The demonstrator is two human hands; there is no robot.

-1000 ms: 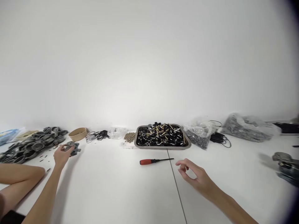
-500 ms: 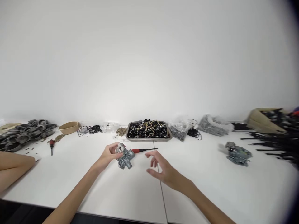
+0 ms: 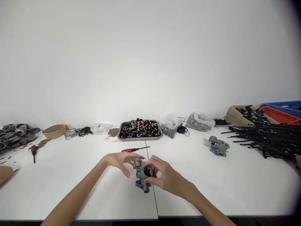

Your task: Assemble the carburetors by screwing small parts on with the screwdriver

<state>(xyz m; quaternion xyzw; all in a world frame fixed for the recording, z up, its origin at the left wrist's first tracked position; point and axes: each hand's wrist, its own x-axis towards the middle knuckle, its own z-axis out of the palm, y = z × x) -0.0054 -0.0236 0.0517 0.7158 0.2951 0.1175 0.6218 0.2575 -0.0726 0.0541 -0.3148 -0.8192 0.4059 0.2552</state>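
A grey metal carburetor body (image 3: 142, 177) with a round bore is held over the front of the white table. My right hand (image 3: 162, 175) grips it from the right, thumb and fingers closed around the bore. Just left of it, my left hand (image 3: 121, 162) has its thumb and fingers spread apart, the fingertips close to the round cap on top; whether they touch it I cannot tell. Behind my hands lies a red-handled screwdriver (image 3: 128, 150). A second carburetor body (image 3: 218, 147) rests on the table to the right.
A tray (image 3: 119, 137) of black and brass parts stands by the wall. Clear bags (image 3: 169, 127), a round tan bowl (image 3: 54, 131), grey rings (image 3: 17, 135) and another screwdriver (image 3: 34, 152) lie around. Black cables (image 3: 265, 138) cover the right, before an orange tray (image 3: 279, 115). Another person's arm (image 3: 5, 175) rests at left.
The carburetor body has passed from my left hand to my right and turned, bore facing me. My left hand has opened. The view has swung right.
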